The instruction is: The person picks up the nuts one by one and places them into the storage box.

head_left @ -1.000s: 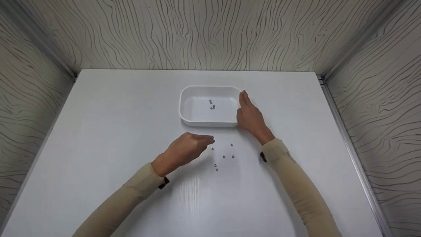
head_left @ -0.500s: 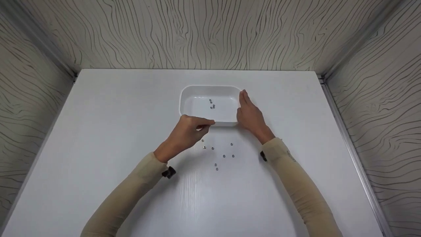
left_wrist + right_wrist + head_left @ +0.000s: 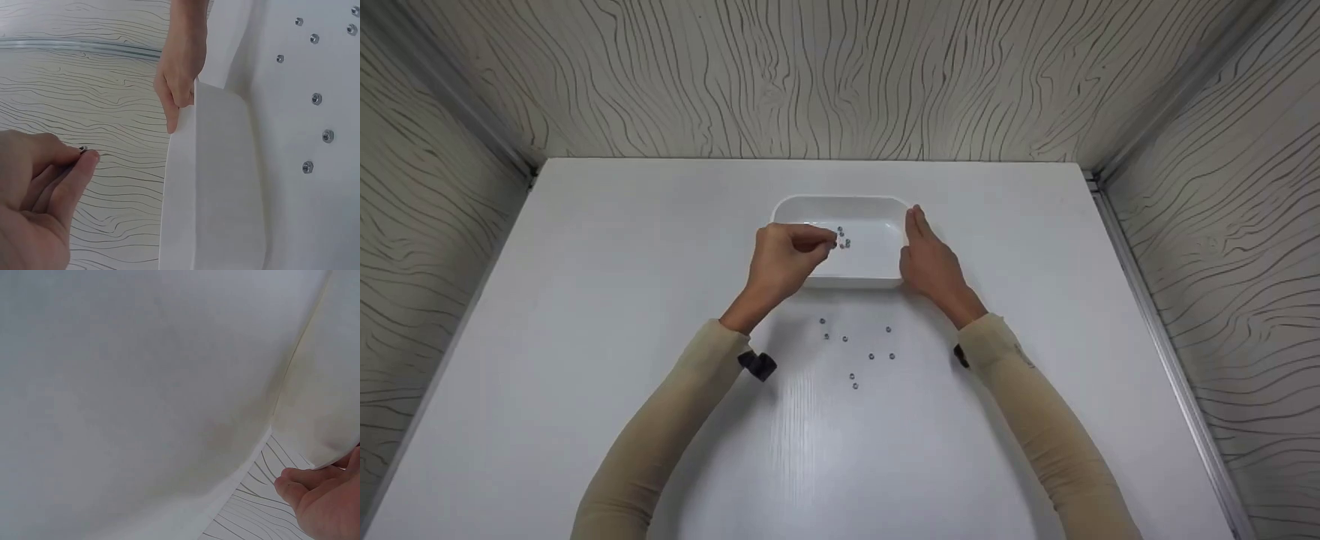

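Pinched between the thumb and forefinger of my left hand is a small metal nut. In the head view that hand reaches over the near left part of a white rectangular tray, its fingertips above the tray's floor. Just beside them, several nuts lie on the floor of the tray. My right hand holds the tray at its right side, with the fingers along the rim. The left wrist view shows this hand bent over the rim.
Several more nuts are scattered on the white table in front of the tray. Wood-grain patterned panels enclose the table at the back and both sides.
My left hand has risen from the table, passed over the tray's near rim and come inside, with the nut in its fingertips. The right hand and the tray have stayed put.
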`<state>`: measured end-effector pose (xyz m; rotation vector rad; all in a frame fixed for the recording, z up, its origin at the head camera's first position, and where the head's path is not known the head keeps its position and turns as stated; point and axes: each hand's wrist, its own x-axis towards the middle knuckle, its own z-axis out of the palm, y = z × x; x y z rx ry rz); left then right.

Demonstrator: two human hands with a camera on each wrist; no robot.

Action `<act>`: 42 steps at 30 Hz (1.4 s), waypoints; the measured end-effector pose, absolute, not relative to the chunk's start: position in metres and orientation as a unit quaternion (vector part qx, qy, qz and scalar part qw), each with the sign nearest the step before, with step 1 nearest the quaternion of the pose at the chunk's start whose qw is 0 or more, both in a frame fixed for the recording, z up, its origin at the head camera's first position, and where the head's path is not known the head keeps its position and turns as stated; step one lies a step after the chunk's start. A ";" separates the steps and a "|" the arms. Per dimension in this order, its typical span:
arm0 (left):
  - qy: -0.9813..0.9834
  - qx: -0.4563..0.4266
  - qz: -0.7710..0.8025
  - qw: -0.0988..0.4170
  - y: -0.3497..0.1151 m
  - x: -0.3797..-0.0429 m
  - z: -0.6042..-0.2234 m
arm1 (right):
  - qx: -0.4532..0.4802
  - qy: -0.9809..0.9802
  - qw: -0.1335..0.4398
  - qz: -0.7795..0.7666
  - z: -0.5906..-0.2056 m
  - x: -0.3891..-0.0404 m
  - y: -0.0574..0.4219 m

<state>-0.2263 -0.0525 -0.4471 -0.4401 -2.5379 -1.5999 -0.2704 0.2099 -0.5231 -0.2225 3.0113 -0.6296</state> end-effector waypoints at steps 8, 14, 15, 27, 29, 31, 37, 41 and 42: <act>-0.835 -0.094 -0.538 0.064 -0.050 -0.243 -0.448 | -0.075 0.976 0.024 -0.201 -0.523 -0.270 0.209; -0.831 -0.056 -0.552 0.048 -0.049 -0.249 -0.451 | -0.073 0.976 0.027 -0.201 -0.522 -0.269 0.210; -0.829 -0.048 -0.556 0.042 -0.049 -0.251 -0.451 | -0.075 0.977 0.026 -0.200 -0.522 -0.269 0.210; -0.782 0.028 -0.622 -0.027 -0.049 -0.262 -0.460 | -0.074 0.977 0.020 -0.197 -0.524 -0.269 0.209; -0.765 0.041 -0.642 -0.039 -0.049 -0.264 -0.463 | -0.072 0.977 0.021 -0.198 -0.525 -0.269 0.209; -0.745 0.059 -0.662 -0.052 -0.050 -0.267 -0.466 | -0.072 0.977 0.023 -0.199 -0.525 -0.268 0.209; -0.712 0.104 -0.691 -0.076 -0.049 -0.273 -0.473 | -0.069 0.978 0.023 -0.194 -0.523 -0.267 0.209; -0.715 0.105 -0.688 -0.072 -0.050 -0.274 -0.473 | -0.066 0.977 0.021 -0.200 -0.523 -0.268 0.209; -0.716 0.104 -0.686 -0.069 -0.050 -0.275 -0.474 | -0.065 0.977 0.021 -0.202 -0.523 -0.268 0.209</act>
